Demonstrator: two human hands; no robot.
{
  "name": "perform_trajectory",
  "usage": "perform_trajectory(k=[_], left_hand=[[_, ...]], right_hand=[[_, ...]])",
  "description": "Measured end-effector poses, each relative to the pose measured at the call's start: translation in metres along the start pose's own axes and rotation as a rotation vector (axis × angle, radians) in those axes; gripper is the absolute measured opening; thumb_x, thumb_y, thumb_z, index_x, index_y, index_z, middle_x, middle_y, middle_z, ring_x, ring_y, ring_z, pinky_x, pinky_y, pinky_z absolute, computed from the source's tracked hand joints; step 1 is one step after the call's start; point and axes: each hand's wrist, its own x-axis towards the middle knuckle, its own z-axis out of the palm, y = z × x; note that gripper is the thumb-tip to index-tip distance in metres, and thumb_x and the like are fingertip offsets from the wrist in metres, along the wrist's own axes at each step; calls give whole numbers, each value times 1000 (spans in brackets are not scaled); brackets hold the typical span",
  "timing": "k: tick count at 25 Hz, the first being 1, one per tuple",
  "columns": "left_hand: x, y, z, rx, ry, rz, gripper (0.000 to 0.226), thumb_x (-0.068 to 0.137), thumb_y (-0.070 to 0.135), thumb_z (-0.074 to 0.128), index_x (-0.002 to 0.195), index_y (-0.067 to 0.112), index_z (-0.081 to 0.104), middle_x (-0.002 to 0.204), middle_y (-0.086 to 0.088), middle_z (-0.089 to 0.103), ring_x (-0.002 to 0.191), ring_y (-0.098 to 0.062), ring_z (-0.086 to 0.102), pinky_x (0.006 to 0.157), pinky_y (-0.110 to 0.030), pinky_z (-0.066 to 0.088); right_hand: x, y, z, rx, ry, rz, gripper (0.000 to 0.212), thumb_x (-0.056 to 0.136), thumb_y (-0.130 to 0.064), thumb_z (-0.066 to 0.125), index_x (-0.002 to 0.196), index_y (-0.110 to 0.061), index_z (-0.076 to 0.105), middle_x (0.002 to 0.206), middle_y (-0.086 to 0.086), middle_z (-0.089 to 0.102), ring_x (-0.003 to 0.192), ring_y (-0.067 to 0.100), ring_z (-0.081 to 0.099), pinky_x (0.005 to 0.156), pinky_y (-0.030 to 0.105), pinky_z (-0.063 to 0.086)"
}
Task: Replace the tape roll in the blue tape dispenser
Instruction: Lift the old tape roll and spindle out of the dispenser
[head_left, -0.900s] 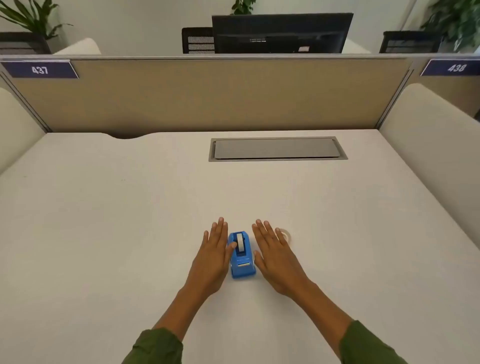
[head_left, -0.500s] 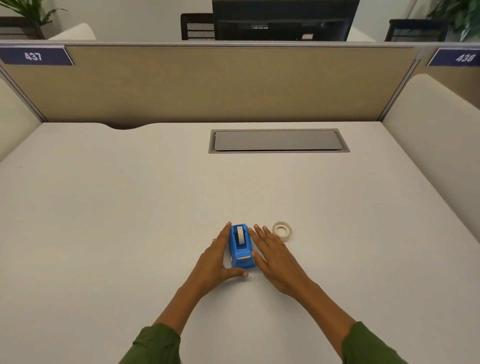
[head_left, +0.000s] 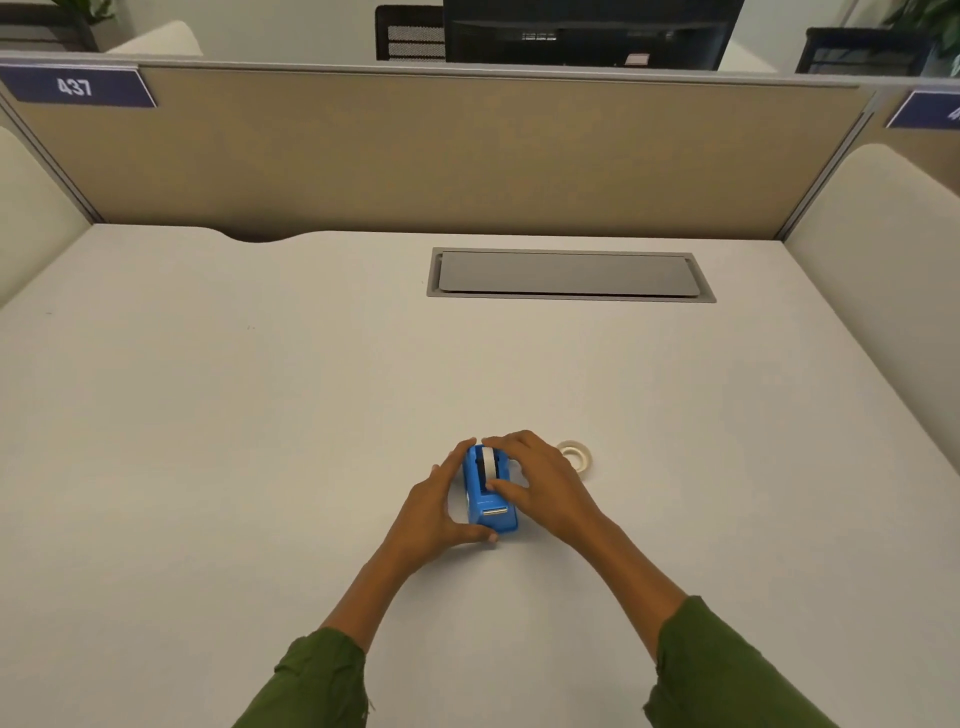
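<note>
A small blue tape dispenser (head_left: 487, 506) stands on the white desk (head_left: 260, 415) with a white tape roll (head_left: 488, 462) seated in its top. My left hand (head_left: 436, 512) wraps its left side, fingers at the far end and thumb under the near end. My right hand (head_left: 540, 483) lies over the right side, its fingers curled over the seated roll and its thumb on the top. A spare white tape roll (head_left: 575, 453) lies flat on the desk just right of my right hand, partly hidden by it.
A grey cable hatch (head_left: 569, 274) is set flush in the desk farther back. A tan partition (head_left: 441, 156) closes the far edge, and cream side panels (head_left: 883, 249) stand at left and right. Green sleeves cover both forearms.
Both hands have closed in from lying flat beside the dispenser. The left now grips its side and the right has come over the top onto the seated roll.
</note>
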Motion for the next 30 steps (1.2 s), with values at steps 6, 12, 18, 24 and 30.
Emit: perform_trajectory(k=[6,12,18,24,30], left_hand=[[-1,-2,1,-14,-3,-5,110,60,32,84,143,31,12,152,3,29,136,-18,32,108,-32,30],[-9,12,-6,-165,85,-42,85,69,56,62,141,33,24,150,8,31,138,-13,28,108,-25,24],[-14,49,-20,-436,323,3,23,86,25,61,109,26,67,112,5,69,102,-12,64,88,-22,49],[-12,64,-17,-574,234,-31,25,83,19,66,107,16,69,103,-7,73,90,-14,70,84,-27,52],[-8,67,-19,-637,239,-130,22,79,15,69,101,14,71,97,-10,74,85,-18,71,88,-36,54]], right_hand=[[3,-5,-3,44,7,26,46,86,-23,65,130,-23,50,135,-2,54,123,16,48,102,27,36],[-7,-16,-19,252,137,39,48,79,-14,72,123,-26,57,128,-6,61,118,9,53,101,25,40],[-16,-26,-36,385,152,15,44,75,-14,77,114,-29,61,104,-16,66,94,-5,62,83,5,47],[-18,-28,-46,530,142,11,44,74,-10,77,112,-28,65,105,-7,69,91,0,67,75,10,53],[-20,-23,-47,625,111,2,43,71,-9,80,108,-26,67,106,-8,70,94,6,69,77,16,55]])
